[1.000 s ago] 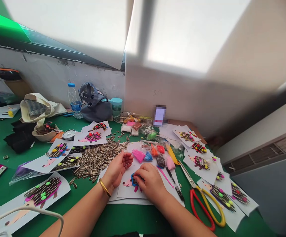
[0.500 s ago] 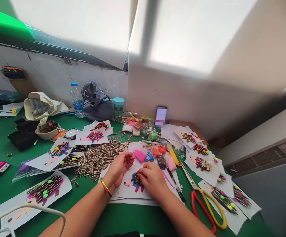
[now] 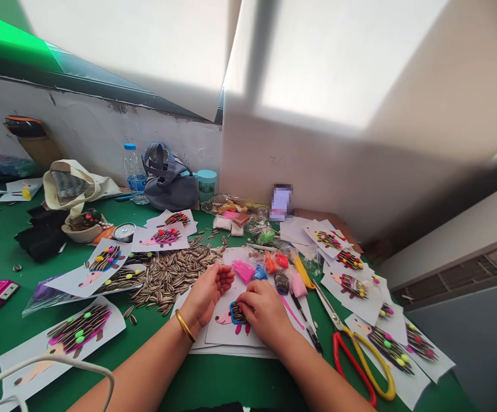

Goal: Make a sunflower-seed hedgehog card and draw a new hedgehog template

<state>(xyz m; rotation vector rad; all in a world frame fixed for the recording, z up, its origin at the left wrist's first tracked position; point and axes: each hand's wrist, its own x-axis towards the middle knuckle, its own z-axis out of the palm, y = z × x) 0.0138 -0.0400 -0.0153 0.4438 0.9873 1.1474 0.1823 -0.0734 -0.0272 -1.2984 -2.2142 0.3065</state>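
- Green surface, pale wall at 12 o'clock; clock centred on the hedgehog.
- Blue-rimmed hedgehog, one, on the white card between my hands.
- My right hand: fingertips pinched together on its seeded body; can't tell if a seed is between them.
- My left hand: loosely cupped, fingers apart, at 10 o'clock; no grasp seen.
- Risk: pressing too hard could probably squash the rim or skew seeds.
- Risk: card might slide, since my left hand isn't pinning it.
- Risk: right forearm could snag the scissors at 3-4 o'clock, handles just beside it.
- Counts: two hands, one bracelet, one pair of scissors, one black pen at 3.
- Bright lumps, about seven, 12 to 2.
- Seed pile at 10: one, seeds uncountable.
- Other hedgehog cards: at least five at 9-11, six at 2-4; overlaps hide some.
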